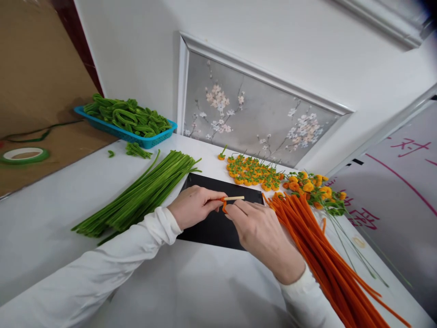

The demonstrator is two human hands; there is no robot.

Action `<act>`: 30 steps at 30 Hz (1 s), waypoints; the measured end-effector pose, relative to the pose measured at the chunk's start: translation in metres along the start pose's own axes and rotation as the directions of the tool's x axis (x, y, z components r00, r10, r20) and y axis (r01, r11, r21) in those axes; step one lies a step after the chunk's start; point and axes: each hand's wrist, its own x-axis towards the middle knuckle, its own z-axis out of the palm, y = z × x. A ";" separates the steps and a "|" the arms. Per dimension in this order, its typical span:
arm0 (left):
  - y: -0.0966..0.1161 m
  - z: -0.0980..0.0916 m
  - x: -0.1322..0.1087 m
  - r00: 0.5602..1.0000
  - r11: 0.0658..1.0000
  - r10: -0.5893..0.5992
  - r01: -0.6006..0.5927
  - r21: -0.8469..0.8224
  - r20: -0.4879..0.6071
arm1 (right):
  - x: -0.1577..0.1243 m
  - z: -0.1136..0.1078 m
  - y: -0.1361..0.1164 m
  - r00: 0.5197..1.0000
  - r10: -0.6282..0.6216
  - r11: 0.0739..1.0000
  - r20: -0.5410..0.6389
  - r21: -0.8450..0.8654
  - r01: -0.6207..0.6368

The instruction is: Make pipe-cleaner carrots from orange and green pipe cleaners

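Note:
Over a black mat [215, 230], my two hands meet near the middle of the view. My left hand [194, 206] pinches a thin pale wooden stick [235, 198], whose free end points right. An orange pipe cleaner [224, 206] is looped at the stick's left end. With closed fingers, my right hand [254, 228] grips the pipe cleaner just below the stick; its far end is hidden by the hand. A bundle of orange pipe cleaners [317, 259] lies right of my right hand, and a bundle of green pipe cleaners [146, 193] left of my left hand.
A blue basket [136, 140] holds green shaped pieces. Several small orange flower heads [251, 171] stand behind the mat, with a bunch of stemmed flowers [310, 187] to their right. Green tape [41, 156] lies on cardboard at left. A framed blossom picture [252, 105] stands behind.

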 end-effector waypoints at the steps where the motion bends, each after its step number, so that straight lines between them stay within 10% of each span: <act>1: 0.002 0.000 0.000 1.000 1.000 -0.001 0.001 0.020 0.016 | 0.000 0.000 0.001 1.000 -0.010 1.000 0.002 0.001 0.010; 8: 0.015 0.000 -0.004 0.995 0.974 -0.024 0.001 0.228 0.100 | 0.002 0.003 0.009 0.997 0.054 0.999 -0.056 0.007 -0.054; 17: 0.022 0.002 -0.007 0.983 0.954 0.052 -0.100 0.283 0.174 | 0.003 0.008 0.029 0.955 0.258 0.879 -0.144 0.446 -0.170; 30: 0.025 0.002 -0.008 0.977 0.973 0.109 -0.142 0.182 0.181 | -0.005 0.025 0.049 0.938 0.290 0.668 0.190 0.662 -0.341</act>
